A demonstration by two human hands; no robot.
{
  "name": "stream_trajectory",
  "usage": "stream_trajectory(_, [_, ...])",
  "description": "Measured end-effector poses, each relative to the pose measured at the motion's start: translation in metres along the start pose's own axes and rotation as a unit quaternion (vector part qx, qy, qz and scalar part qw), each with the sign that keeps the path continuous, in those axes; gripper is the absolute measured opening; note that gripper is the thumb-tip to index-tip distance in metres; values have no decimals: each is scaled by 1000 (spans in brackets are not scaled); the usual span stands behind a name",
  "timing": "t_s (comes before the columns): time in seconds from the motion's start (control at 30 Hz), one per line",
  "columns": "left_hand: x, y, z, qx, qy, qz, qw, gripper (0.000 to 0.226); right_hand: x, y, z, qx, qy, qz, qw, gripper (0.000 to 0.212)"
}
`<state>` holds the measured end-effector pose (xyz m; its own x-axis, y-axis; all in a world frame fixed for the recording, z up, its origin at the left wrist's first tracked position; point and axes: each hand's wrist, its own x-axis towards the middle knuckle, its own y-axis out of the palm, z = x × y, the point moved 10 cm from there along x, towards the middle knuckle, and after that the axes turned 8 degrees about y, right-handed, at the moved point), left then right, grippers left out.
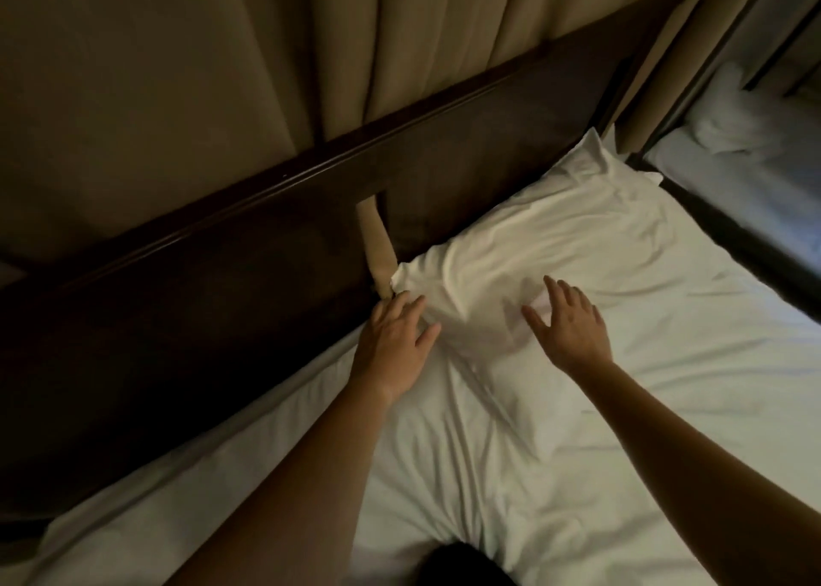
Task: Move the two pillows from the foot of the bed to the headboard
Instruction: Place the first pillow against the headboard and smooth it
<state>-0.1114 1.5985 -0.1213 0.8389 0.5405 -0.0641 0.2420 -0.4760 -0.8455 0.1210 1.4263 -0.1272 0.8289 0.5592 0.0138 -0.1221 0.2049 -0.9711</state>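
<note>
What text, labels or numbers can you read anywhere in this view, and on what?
None: no readable text, label, brand or number shows.
White pillow: plain, no tag visible.
Dark wooden headboard: no marking.
Beige curtain: plain.
Bed sheet: plain.
The second bed at right is too dim to judge.
</note>
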Motion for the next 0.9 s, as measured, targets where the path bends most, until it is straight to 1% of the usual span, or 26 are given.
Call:
stream_trajectory(0.27, [-145, -86, 47, 12, 10, 5, 1000, 64, -150, -37, 100, -25, -7, -4, 1000, 77])
stream_trajectory(0.4, [-227, -135, 61, 39, 33, 25, 998, 66, -245, -75, 153, -35, 7, -28, 999, 75])
stream_trajectory(0.53, [-298, -179, 62, 42, 56, 57, 996, 67, -329, -117, 195, -57, 24, -18, 998, 74])
stream_trajectory(0.77, [-362, -263, 44, 68, 102, 98, 988, 67, -421, -197, 244, -54, 84, -12, 995, 72])
stream_trajectory(0.9, [-381, -298, 27, 77, 144, 112, 980, 68, -461, -231, 263, -44, 110, -27, 993, 73])
